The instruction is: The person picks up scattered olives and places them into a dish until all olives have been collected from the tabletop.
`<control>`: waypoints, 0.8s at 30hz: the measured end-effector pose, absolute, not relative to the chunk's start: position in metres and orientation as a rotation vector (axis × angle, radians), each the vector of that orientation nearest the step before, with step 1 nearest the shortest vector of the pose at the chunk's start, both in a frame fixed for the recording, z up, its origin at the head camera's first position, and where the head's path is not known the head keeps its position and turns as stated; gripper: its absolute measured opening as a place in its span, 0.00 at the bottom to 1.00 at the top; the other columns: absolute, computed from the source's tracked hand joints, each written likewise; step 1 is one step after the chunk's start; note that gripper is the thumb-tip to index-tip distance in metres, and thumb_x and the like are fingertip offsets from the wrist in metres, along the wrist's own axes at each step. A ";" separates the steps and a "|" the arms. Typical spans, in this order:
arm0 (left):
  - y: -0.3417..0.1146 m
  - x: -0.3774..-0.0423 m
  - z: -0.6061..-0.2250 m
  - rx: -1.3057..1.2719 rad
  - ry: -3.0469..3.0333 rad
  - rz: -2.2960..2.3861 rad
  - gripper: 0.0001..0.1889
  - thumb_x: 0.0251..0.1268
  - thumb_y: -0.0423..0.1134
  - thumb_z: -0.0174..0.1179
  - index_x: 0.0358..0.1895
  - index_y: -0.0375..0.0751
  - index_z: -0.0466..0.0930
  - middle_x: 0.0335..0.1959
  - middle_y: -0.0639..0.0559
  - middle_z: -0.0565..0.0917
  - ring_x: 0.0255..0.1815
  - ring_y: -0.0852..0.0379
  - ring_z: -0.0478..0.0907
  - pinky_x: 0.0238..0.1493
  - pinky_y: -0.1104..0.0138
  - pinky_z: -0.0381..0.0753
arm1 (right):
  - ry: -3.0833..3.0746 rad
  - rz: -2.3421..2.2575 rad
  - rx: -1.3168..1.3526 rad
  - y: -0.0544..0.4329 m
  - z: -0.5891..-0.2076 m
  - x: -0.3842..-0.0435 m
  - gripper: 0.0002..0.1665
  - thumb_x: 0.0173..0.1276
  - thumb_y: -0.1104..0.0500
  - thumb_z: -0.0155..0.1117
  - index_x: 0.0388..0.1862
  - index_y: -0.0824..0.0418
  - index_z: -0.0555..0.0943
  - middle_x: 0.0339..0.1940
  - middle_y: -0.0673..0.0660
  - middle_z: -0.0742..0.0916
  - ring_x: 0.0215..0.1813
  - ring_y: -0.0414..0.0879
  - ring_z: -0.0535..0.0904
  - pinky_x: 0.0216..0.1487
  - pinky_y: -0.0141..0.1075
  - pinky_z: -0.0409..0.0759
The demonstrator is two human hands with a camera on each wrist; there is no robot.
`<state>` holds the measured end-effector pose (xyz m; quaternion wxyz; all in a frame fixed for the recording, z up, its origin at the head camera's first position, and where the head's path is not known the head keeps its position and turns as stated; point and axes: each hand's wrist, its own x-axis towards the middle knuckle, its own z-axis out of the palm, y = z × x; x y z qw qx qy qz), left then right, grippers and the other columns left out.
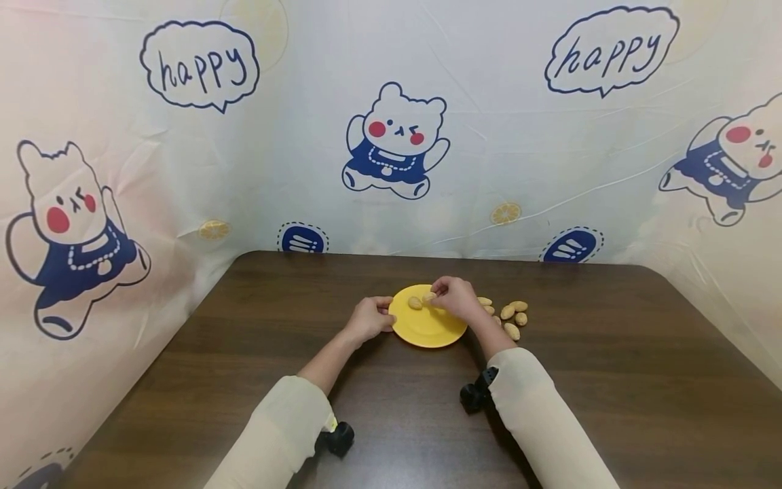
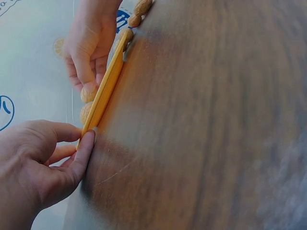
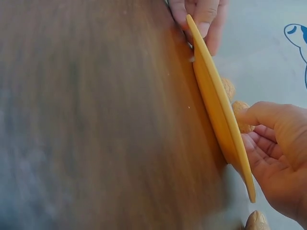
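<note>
- Work is looking early: one loose peanut (image 1: 415,303) is resting on the yellow plate (image 1: 429,333), several outlying peanuts (image 1: 512,331) are lying right of it.
- Right hand (image 1: 455,297) is pinching a second peanut (image 1: 428,297) at the plate's far half; contact with plate unclear.
- Left hand (image 1: 370,318) is gripping the plate's left rim.

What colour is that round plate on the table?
The plate is plain yellow, clearest in the head view.
</note>
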<state>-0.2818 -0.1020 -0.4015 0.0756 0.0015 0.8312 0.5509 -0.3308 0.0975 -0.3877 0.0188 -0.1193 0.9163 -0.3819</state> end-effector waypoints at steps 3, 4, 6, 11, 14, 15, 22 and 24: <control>-0.102 -0.282 -0.402 0.007 2.496 1.649 0.26 0.58 0.25 0.59 0.62 0.30 0.67 0.44 0.41 0.76 0.39 0.53 0.76 0.36 0.67 0.83 | 2.846 -1.152 -0.372 0.096 -0.389 -0.331 0.12 0.56 0.62 0.69 0.38 0.64 0.80 0.32 0.55 0.81 0.36 0.46 0.74 0.36 0.33 0.74; -0.102 -0.282 -0.402 0.009 2.498 1.649 0.26 0.58 0.25 0.59 0.62 0.29 0.67 0.44 0.41 0.76 0.39 0.53 0.76 0.36 0.67 0.83 | 2.848 -1.146 -0.373 0.096 -0.389 -0.331 0.12 0.56 0.62 0.69 0.38 0.64 0.80 0.33 0.55 0.81 0.36 0.46 0.74 0.36 0.33 0.74; -0.102 -0.282 -0.401 0.010 2.500 1.649 0.26 0.58 0.25 0.59 0.62 0.29 0.67 0.44 0.41 0.76 0.39 0.53 0.76 0.36 0.67 0.83 | 2.848 -1.137 -0.375 0.095 -0.389 -0.330 0.12 0.56 0.63 0.69 0.38 0.64 0.80 0.33 0.55 0.81 0.36 0.46 0.74 0.36 0.33 0.75; -0.103 -0.282 -0.401 0.005 2.501 1.647 0.26 0.58 0.25 0.59 0.62 0.30 0.67 0.43 0.41 0.76 0.39 0.53 0.76 0.36 0.67 0.83 | 2.842 -1.132 -0.375 0.094 -0.389 -0.330 0.12 0.55 0.64 0.69 0.38 0.65 0.80 0.32 0.55 0.81 0.36 0.46 0.74 0.36 0.33 0.75; -0.102 -0.282 -0.401 0.010 2.499 1.646 0.26 0.58 0.25 0.59 0.63 0.30 0.67 0.43 0.41 0.76 0.39 0.53 0.76 0.36 0.67 0.83 | 2.841 -1.135 -0.374 0.095 -0.390 -0.331 0.12 0.55 0.64 0.69 0.38 0.65 0.80 0.32 0.55 0.81 0.36 0.46 0.74 0.36 0.32 0.75; -0.102 -0.283 -0.401 0.010 2.496 1.648 0.26 0.58 0.25 0.59 0.63 0.30 0.67 0.43 0.41 0.76 0.39 0.53 0.76 0.36 0.67 0.83 | 2.842 -1.134 -0.375 0.095 -0.391 -0.332 0.12 0.55 0.64 0.69 0.38 0.65 0.80 0.32 0.55 0.81 0.36 0.46 0.74 0.36 0.32 0.75; -0.102 -0.282 -0.400 0.013 2.487 1.655 0.26 0.58 0.25 0.59 0.63 0.30 0.67 0.42 0.41 0.76 0.39 0.53 0.76 0.36 0.67 0.83 | 2.837 -1.131 -0.375 0.095 -0.391 -0.332 0.11 0.55 0.64 0.70 0.38 0.65 0.80 0.32 0.55 0.81 0.36 0.46 0.73 0.36 0.33 0.75; -0.102 -0.282 -0.400 0.012 2.491 1.651 0.26 0.59 0.25 0.59 0.63 0.30 0.67 0.43 0.41 0.76 0.39 0.53 0.76 0.36 0.67 0.83 | 2.832 -1.129 -0.368 0.094 -0.390 -0.331 0.12 0.55 0.64 0.70 0.38 0.65 0.80 0.32 0.55 0.80 0.36 0.46 0.73 0.36 0.33 0.75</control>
